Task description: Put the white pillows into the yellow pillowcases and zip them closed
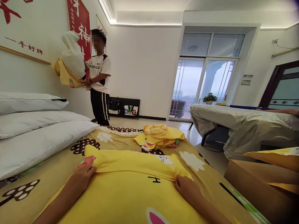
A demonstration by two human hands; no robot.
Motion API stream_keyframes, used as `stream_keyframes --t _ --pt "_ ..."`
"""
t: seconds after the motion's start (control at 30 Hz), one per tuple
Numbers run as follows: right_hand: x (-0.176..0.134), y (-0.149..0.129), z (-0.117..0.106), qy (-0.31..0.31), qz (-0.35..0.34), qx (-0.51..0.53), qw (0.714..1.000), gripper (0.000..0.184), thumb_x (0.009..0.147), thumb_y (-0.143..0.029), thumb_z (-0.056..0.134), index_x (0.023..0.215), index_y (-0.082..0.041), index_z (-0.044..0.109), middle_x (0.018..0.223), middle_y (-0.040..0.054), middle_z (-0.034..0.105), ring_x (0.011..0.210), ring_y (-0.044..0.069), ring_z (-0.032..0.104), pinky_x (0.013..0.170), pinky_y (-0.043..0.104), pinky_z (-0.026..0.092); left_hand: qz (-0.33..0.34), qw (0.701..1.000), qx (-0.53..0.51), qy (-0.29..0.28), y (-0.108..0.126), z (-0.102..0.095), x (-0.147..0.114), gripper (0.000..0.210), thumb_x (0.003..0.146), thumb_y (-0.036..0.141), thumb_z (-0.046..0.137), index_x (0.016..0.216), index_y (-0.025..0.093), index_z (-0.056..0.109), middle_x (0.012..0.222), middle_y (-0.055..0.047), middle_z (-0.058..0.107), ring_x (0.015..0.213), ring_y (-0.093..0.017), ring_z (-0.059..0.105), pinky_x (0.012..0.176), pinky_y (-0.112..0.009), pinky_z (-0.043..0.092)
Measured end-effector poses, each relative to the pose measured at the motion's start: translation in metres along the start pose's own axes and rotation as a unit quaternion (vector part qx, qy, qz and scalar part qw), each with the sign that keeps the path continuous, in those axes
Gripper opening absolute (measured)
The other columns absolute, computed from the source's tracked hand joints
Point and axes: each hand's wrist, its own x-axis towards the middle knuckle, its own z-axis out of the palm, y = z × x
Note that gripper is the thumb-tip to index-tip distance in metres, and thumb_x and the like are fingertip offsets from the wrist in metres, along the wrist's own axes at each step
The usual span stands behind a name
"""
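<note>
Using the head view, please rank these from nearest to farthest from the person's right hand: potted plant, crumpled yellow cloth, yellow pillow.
1. Yellow pillow: touching the right hand.
2. Crumpled yellow cloth: ahead, on the bed.
3. Potted plant: farthest, near the glass door.

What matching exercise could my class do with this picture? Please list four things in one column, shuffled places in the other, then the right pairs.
Things
1. Yellow pillowcase
2. Stack of white pillows
3. Cardboard box
4. Potted plant

Places
A. At the lower right of the picture
B. In front of the glass door
C. Under the wearer's left hand and right hand
D. At the left edge of the picture

Pairs: 1-C, 2-D, 3-A, 4-B
</note>
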Motion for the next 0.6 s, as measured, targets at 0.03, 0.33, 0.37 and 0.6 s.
stream_keyframes --t 0.03,0.33,0.37,0.6 --pt "0.001 0.001 0.002 -0.001 0.002 0.006 1.0 0.028 0.091 -0.02 0.036 0.087 -0.016 0.063 0.093 0.0125 0.071 0.088 0.026 0.065 0.065 0.031 0.034 0.003 1.0 0.012 0.025 -0.007 0.001 -0.004 0.035 0.084 0.027 0.033 0.095 0.024 0.067 0.108 -0.01 0.067 0.102 -0.027 0.059 0.092 -0.041 0.042" --pt "0.048 0.016 -0.103 0.129 -0.101 0.146 0.976 0.024 0.086 -0.033 0.047 0.067 -0.02 0.055 0.065 0.0031 0.063 0.059 0.015 0.051 0.056 0.028 0.027 -0.063 0.937 -0.208 0.275 0.021 -0.137 0.028 0.054 0.072 0.055 0.058 0.12 0.034 0.049 0.123 0.006 0.059 0.108 -0.024 0.057 0.091 -0.036 0.048" --pt "0.06 0.008 -0.116 0.162 -0.096 0.163 0.968 0.024 0.086 -0.033 0.045 0.068 -0.02 0.055 0.066 0.0027 0.063 0.059 0.015 0.051 0.056 0.028 0.028 -0.034 0.91 -0.255 0.326 0.039 -0.156 0.047 0.048 0.082 0.051 0.046 0.126 0.031 0.046 0.129 0.005 0.055 0.112 -0.022 0.055 0.094 -0.035 0.047" --pt "0.089 -0.092 -0.038 0.114 -0.12 0.212 0.963 0.036 0.091 -0.037 0.039 0.115 -0.019 0.059 0.119 0.0107 0.065 0.112 0.024 0.056 0.092 0.038 0.036 -0.074 0.988 -0.129 0.042 0.102 -0.027 0.122 0.04 0.086 0.027 0.041 0.12 0.015 0.058 0.139 -0.013 0.052 0.132 -0.029 0.042 0.109 -0.053 0.027"
